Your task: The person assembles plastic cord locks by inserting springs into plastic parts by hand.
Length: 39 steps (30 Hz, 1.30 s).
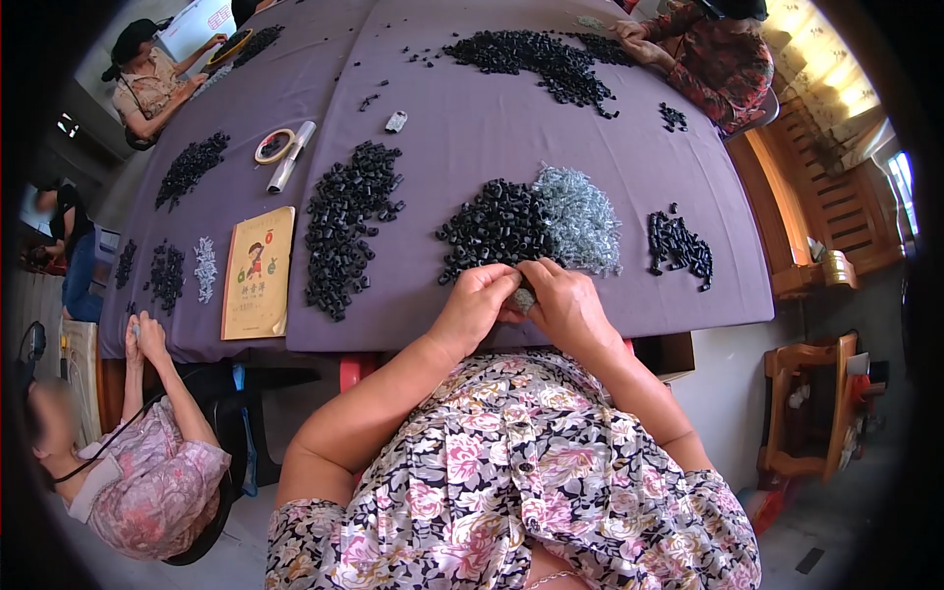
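- Meeting over the near edge of the counter (678,313), the left hand (479,299) and right hand (568,300) have their fingertips together; how firmly either one grips, I cannot tell.
- Between them shows a greyish clump (522,299), perhaps of clear plastic pieces; the detail is too small to make out.
- Just beyond, the black pile (497,231) touches the clear pile (582,218) on its right; a careless reach could mix the two.
- Loosened fingers might let small parts drop off the near edge.
- A wide sweep leftward could scatter the long black pile (346,236).
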Each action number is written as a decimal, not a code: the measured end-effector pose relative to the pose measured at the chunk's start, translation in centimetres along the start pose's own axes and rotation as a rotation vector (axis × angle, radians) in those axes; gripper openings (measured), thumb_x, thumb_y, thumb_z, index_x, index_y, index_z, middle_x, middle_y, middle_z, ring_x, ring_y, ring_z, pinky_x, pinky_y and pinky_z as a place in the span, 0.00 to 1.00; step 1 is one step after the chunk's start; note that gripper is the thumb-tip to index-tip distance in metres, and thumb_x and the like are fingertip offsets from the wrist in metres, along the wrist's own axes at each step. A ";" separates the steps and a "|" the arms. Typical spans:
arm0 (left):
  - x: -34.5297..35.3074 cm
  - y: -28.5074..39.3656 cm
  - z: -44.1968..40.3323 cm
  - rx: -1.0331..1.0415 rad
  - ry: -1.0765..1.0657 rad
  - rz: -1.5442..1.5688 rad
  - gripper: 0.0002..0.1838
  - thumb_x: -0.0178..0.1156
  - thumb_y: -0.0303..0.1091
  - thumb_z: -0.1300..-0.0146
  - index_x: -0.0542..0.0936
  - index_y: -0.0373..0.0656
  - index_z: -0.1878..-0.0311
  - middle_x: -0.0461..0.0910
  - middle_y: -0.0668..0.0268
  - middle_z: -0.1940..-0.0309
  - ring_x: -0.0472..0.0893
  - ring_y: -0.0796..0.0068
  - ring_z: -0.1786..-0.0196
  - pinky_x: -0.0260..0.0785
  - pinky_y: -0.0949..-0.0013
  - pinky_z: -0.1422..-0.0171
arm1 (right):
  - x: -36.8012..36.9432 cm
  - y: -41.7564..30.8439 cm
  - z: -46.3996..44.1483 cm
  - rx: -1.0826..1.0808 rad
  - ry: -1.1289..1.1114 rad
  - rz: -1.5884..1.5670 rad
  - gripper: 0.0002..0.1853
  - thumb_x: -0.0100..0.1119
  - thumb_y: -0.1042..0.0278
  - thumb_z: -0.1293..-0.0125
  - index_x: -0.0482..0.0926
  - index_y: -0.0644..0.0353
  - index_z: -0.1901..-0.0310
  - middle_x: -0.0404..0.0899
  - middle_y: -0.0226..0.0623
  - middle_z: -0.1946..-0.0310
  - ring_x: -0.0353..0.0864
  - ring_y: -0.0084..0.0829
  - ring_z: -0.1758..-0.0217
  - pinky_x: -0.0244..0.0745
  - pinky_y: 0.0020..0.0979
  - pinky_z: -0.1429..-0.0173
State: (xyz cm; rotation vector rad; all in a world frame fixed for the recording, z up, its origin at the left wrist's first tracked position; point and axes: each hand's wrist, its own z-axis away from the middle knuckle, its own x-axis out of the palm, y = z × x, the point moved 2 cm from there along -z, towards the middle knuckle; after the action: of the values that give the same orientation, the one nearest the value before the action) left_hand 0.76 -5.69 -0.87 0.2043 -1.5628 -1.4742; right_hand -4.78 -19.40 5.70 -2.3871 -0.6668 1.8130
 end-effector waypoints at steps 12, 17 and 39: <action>-0.1 -0.1 0.2 0.045 0.002 0.022 0.13 0.54 0.35 0.24 0.81 0.37 0.48 0.84 0.66 0.60 0.84 0.78 0.60 0.82 0.71 0.56 | -0.2 -0.2 -0.5 0.045 -0.012 -0.079 0.14 0.63 0.74 0.45 0.78 0.61 0.55 0.81 0.44 0.64 0.84 0.49 0.61 0.79 0.46 0.58; -0.2 -0.3 0.2 0.079 -0.003 0.021 0.12 0.54 0.34 0.24 0.82 0.37 0.49 0.84 0.66 0.59 0.84 0.78 0.59 0.82 0.72 0.56 | -0.3 -0.2 -0.5 0.062 -0.009 -0.095 0.13 0.63 0.74 0.45 0.78 0.61 0.57 0.81 0.44 0.65 0.84 0.49 0.61 0.79 0.46 0.58; -0.2 -0.2 0.2 0.032 -0.063 -0.058 0.15 0.55 0.37 0.23 0.82 0.36 0.46 0.84 0.67 0.57 0.83 0.80 0.58 0.81 0.73 0.55 | 0.1 0.0 0.2 0.057 -0.073 -0.076 0.18 0.60 0.77 0.45 0.76 0.64 0.50 0.82 0.49 0.61 0.84 0.53 0.60 0.79 0.48 0.57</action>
State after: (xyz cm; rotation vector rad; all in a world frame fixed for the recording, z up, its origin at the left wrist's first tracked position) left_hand 0.60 -5.46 -1.08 0.2257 -1.6441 -1.5139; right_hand -4.93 -19.40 5.57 -2.2382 -0.6936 1.8701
